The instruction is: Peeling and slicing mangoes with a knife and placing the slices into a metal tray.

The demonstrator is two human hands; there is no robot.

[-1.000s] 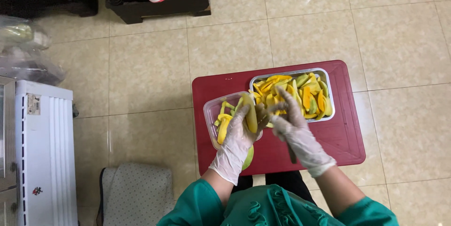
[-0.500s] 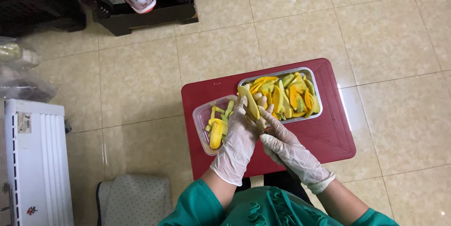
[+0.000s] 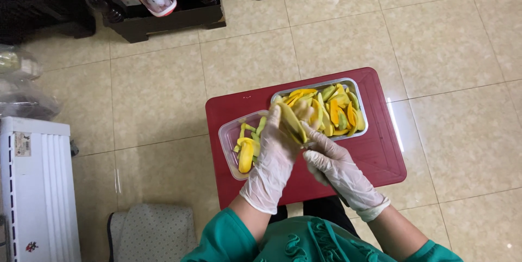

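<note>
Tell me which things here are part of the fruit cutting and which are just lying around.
In use: left hand, right hand, mango piece, tray of slices, clear tub of peels, red table.

Lying about: dark wooden furniture, white appliance, dotted cushion, plastic bags.

This looks like a room in a home, with food prepared low over the floor rather than at a kitchen counter. The floor [image 3: 337, 44] is laid with glossy beige tiles. A small red plastic bench [image 3: 380, 158] stands on it, carrying two clear food tubs of sliced yellow-green fruit. At the far left stands dark carved wooden furniture [image 3: 157, 20] with turned legs. A white appliance [image 3: 38, 186] sits at the near left, a patterned cushion [image 3: 155, 232] beside it, and filled plastic bags [image 3: 22, 93] lie at the left edge.
</note>
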